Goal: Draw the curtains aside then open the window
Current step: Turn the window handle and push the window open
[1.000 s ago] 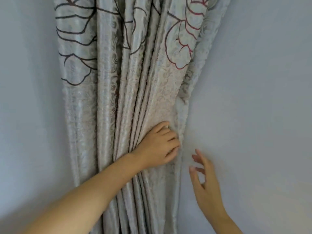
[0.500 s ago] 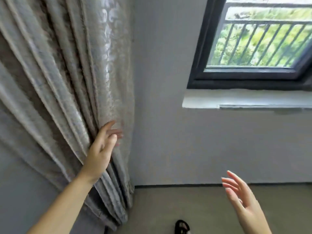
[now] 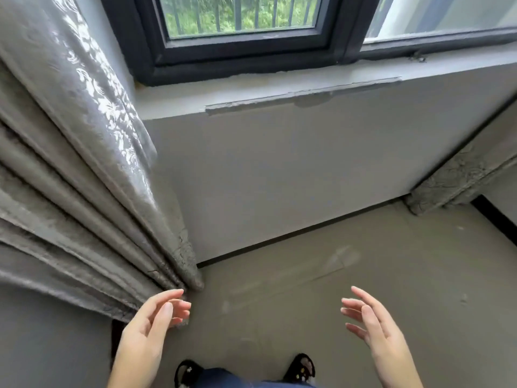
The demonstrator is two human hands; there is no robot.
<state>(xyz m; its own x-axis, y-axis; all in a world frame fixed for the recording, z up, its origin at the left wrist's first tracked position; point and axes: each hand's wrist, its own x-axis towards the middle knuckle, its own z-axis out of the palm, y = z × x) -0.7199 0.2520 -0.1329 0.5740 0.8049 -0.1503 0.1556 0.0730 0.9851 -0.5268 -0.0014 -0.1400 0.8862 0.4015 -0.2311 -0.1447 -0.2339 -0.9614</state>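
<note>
Floor (image 3: 363,275): bare, grey-brown, smooth, faintly scuffed. Wall (image 3: 293,163): pale grey, running beneath a light window sill (image 3: 279,85) with a chipped front edge; a dark baseboard line where wall meets floor. Rough concrete ledge (image 3: 453,177): right side, slanting down to the floor corner. Window (image 3: 240,49): top of view, dark frame, sash seated in the frame, vertical bars and green foliage visible through the glass; a second pane adjoins at right. Curtain (image 3: 84,169): grey, patterned, gathered in thick folds at left, clear of the glass, hem reaching down to the floor. Left hand (image 3: 151,329): low in view, fingers loosely spread, empty, fingertips just beside the curtain's lower hem; contact cannot be told. Right hand (image 3: 375,329): low right, palm turned inward, fingers extended, empty, well apart from the curtain. Both hands lie well below the window. Two dark shoes (image 3: 300,366): bottom edge, with blue trousers (image 3: 223,379) between them.
</note>
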